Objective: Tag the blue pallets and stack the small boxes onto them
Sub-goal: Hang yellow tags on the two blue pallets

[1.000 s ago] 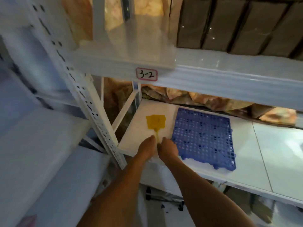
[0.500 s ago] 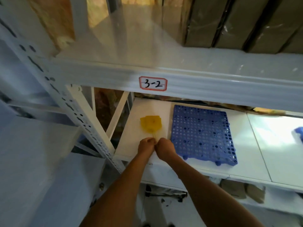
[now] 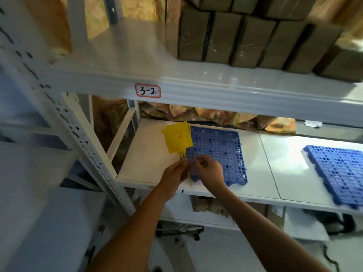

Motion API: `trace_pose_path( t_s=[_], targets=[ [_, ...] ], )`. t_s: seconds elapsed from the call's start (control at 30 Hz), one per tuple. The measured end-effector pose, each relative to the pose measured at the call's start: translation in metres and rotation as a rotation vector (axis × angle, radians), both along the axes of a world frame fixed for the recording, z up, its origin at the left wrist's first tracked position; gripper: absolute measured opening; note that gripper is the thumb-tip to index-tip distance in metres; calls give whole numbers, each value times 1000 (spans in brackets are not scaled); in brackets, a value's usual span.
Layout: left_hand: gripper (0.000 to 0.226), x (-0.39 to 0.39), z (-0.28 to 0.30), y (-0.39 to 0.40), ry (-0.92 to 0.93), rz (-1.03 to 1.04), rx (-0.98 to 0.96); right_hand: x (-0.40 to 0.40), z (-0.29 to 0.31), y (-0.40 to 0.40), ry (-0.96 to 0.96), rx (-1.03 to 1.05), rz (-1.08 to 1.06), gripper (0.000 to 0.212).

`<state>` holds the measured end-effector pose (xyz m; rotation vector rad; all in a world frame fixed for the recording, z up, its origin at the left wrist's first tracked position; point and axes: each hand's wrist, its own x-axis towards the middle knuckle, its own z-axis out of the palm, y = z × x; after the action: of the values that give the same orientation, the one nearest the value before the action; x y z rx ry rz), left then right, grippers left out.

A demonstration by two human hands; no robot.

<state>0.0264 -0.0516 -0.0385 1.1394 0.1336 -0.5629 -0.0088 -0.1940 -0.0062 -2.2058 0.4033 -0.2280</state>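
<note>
Lifted off the shelf since half a second ago, the yellow tags now stand fanned over the blue pallet at its left edge, their ties trailing down. Left hand pinches the ties; right hand, nearer the pallet's front-left corner, pinches one tie end.

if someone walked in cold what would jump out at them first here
The bright yellow tags, held up by their thin stems in the left hand at the near left corner of a blue pallet on the white shelf. The right hand works beside them. A second blue pallet lies far right, brown boxes above.
</note>
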Motion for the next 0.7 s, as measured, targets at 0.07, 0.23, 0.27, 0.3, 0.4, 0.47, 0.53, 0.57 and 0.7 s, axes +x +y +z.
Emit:
trace_pose_path(
  t_s=[0.07, 0.23, 0.27, 0.3, 0.4, 0.47, 0.53, 0.57, 0.7],
  targets=[
    [18, -14, -2, -17, -7, -14, 34, 3, 11, -18, -20, 20, 14, 15],
    [18, -46, -2, -73, -41, -36, 118, 1, 11, -64, 56, -69, 128, 14],
    [16, -52, -5, -85, -24, -23, 126, -2, 7, -75, 64, -67, 130, 11],
    [15, -57, -7, -96, -9, 0, 142, -4, 3, -86, 80, -60, 140, 9],
    [16, -71, -18, -121, -22, 47, 195, -11, -7, -114, 140, -75, 200, 7],
    [18, -81, -23, -136, -26, 74, 221, -13, -13, -130, 184, -96, 228, 8],
    [18, -90, -26, -146, -19, 117, 222, -13, -20, -141, 202, -91, 264, 9],
    [18, -93, -27, -150, -4, 135, 209, -14, -23, -143, 202, -72, 269, 9],
    [18, -98, -26, -154, 41, 185, 171, -14, -32, -148, 215, 73, 259, 15]
  ],
)
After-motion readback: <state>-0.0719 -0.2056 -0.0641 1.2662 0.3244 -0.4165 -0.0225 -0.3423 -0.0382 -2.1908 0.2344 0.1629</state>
